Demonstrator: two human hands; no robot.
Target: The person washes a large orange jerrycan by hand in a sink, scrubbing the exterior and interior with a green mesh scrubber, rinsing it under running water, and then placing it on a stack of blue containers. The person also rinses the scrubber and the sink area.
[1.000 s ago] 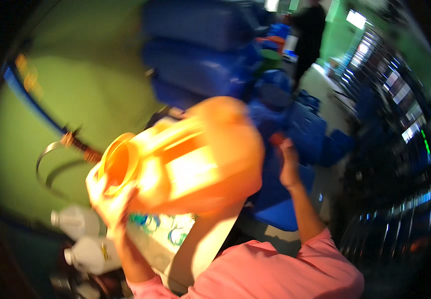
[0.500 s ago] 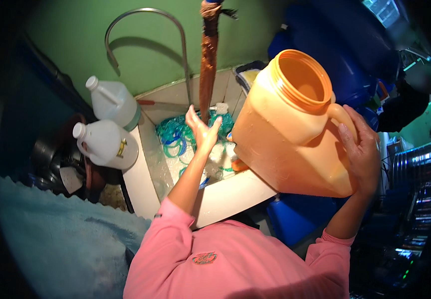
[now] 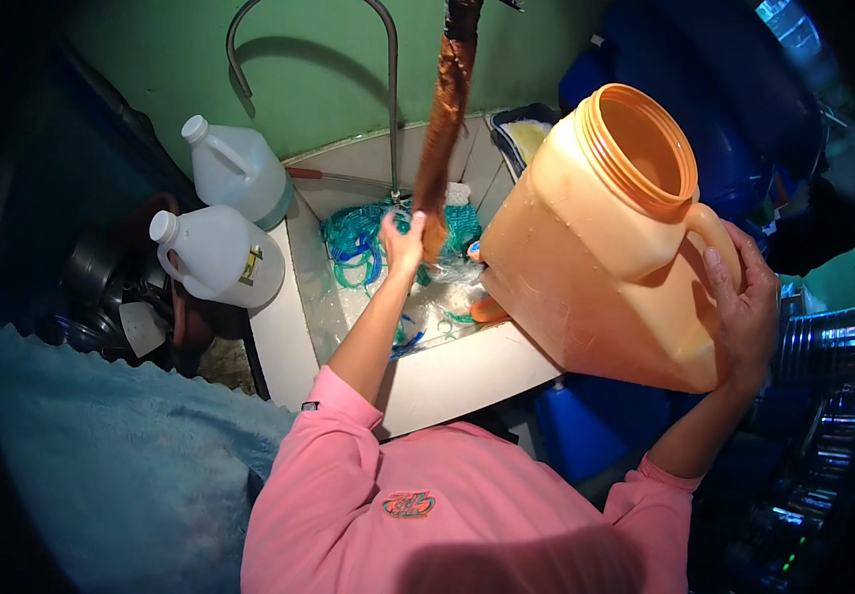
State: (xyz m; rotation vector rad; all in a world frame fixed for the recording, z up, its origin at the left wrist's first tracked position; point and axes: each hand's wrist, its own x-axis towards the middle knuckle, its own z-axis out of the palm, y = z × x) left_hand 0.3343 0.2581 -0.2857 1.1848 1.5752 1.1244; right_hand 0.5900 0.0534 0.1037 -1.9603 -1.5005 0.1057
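Note:
A large translucent orange jug point(image 3: 596, 267), wide-mouthed and uncapped, leans over the right front corner of the sink. My right hand point(image 3: 747, 297) grips it by the handle side, with the thumb on the outer wall. Over the basin my left hand point(image 3: 405, 246) is open, thumb and fingers apart. Its thumb lies against the left edge of a wet brown cloth-like sleeve point(image 3: 442, 129) hanging from above. Water splashes just below the sleeve's lower end. In the sink lies green netting point(image 3: 353, 226) with blue strands, partly hidden by my left hand.
White tiled rims point(image 3: 284, 342) edge the sink. Two white-capped plastic jugs, one rear point(image 3: 239, 168) and one nearer point(image 3: 225, 262), stand at its left. Behind rises a curved metal faucet point(image 3: 393, 99). A blue container point(image 3: 596, 426) sits below the orange jug; dark pans point(image 3: 101, 272) crowd the left.
My left hand has moved toward the hanging brown sleeve and now touches its edge. The sleeve slants more, and splashing shows below it. The orange jug stays in my right hand.

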